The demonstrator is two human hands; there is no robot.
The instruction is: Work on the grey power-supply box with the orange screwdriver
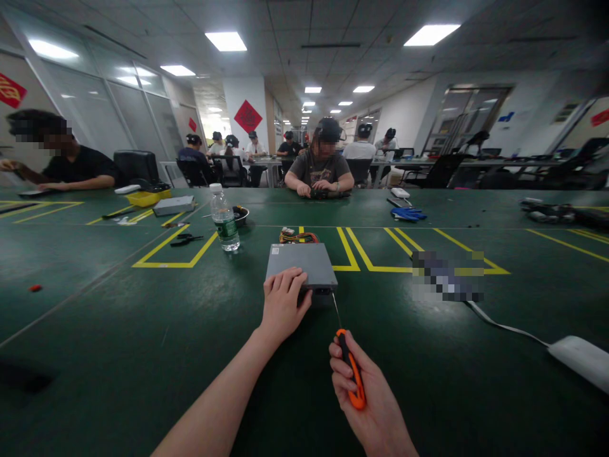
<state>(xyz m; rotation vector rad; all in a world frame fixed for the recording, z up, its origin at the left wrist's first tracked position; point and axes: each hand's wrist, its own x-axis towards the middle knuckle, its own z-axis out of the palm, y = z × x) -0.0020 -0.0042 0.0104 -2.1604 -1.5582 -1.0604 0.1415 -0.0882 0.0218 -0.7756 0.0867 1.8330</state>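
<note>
A grey computer power supply (304, 259) lies flat on the green table, its bundle of coloured cables (299, 237) behind it. My left hand (284, 301) grips the near left part of its case, fingers over the top and thumb at the near side. In my right hand (359, 381) is an orange and black screwdriver (354, 374), its handle wrapped by my fingers. The thin shaft points away from me, with the tip at the near right corner of the case, by the black socket (324, 291). Whether the tip sits in a screw is too small to tell.
Left of the case stands a water bottle (224, 219), with a round bowl (240, 214) behind it. Pliers (185, 239), a yellow tray (148, 197) and another grey metal case (174, 205) lie farther left. To the right are blue gloves (408, 214) and a white power strip (580, 358). A person (326, 168) works opposite.
</note>
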